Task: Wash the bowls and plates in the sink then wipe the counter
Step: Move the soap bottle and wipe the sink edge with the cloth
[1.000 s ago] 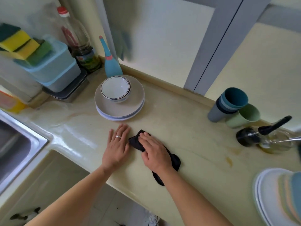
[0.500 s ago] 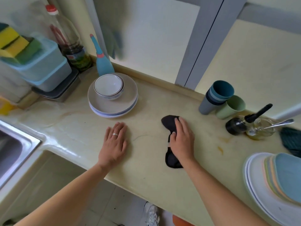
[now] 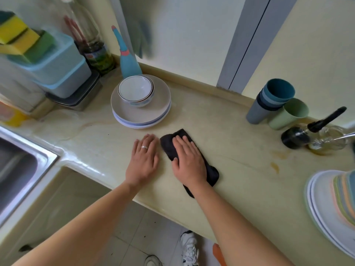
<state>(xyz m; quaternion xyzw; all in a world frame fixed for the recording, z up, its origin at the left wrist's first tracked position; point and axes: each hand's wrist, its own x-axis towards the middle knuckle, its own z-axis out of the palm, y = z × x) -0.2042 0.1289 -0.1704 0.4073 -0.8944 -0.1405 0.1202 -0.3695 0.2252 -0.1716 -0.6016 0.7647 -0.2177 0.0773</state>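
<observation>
- Nothing readable is showing up anywhere, honestly.
- The bottle [image 3: 99, 54] at the back is wearing a green and red label, but the print is coming out as pure blur, so no brand or words can be made out.
- The orange and yellow packet [image 3: 11, 116] at the left edge is looking printed too, yet it's too smeared to read.
</observation>
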